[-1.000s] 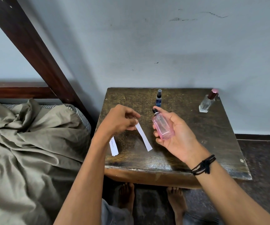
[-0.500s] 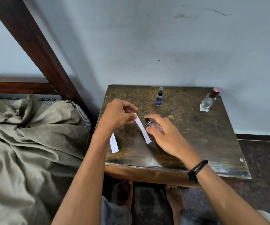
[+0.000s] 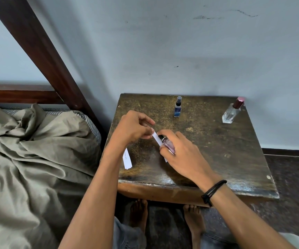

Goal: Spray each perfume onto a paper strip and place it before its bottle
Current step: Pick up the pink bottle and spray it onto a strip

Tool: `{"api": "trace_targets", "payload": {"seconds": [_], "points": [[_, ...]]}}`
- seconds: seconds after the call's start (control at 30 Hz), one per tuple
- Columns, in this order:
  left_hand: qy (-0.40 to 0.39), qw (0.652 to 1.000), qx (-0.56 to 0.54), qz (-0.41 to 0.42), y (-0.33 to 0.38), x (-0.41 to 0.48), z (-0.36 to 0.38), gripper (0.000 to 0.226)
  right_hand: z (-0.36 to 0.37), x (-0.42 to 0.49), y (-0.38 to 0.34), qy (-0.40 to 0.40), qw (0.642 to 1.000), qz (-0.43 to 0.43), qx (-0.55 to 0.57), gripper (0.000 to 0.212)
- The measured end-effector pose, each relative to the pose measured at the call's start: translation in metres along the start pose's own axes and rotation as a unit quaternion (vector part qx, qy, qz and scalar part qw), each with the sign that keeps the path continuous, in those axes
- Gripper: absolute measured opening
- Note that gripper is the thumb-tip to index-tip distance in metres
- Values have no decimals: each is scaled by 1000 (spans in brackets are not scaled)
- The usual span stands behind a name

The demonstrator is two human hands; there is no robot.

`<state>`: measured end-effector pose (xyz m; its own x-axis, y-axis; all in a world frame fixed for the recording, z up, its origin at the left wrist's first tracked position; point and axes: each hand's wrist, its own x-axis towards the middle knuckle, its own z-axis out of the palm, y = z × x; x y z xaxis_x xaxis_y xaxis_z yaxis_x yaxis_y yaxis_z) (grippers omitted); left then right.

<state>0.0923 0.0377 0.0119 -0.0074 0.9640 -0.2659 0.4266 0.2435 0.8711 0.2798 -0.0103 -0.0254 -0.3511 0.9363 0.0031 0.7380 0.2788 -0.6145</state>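
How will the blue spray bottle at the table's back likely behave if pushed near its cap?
The blue spray bottle stands upright, tall and narrow, so it would probably tip rather than slide. It looks small, so likely light. Once down, it might roll on the table.

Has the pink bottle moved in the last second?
Yes. The pink bottle moved left and farther from the blue bottle, toward the paper strip.

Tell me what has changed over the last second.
The right hand turned over, from palm-up with the pink bottle lying in it to palm-down, gripping the bottle with its nozzle close against the paper strip. Unchanged: the left hand pinches the strip's top end; the blue bottle, clear bottle and spare strip keep their places on the table.
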Motion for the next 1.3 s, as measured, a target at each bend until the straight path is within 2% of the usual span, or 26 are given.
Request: {"api": "trace_targets", "payload": {"seconds": [0.47, 0.67, 1.3], "points": [[-14, 1000, -23, -7, 2, -1, -1, 21, 1, -3, -2, 10, 998, -31, -45, 37], [-8, 1000, -21, -16, 1, -1, -6, 20, -2, -2, -2, 28, 999, -15, -22, 38], [12, 999, -20, -32, -5, 1, -19, 20, 9, -9, -8, 2, 996, -27, -79, 32]]}}
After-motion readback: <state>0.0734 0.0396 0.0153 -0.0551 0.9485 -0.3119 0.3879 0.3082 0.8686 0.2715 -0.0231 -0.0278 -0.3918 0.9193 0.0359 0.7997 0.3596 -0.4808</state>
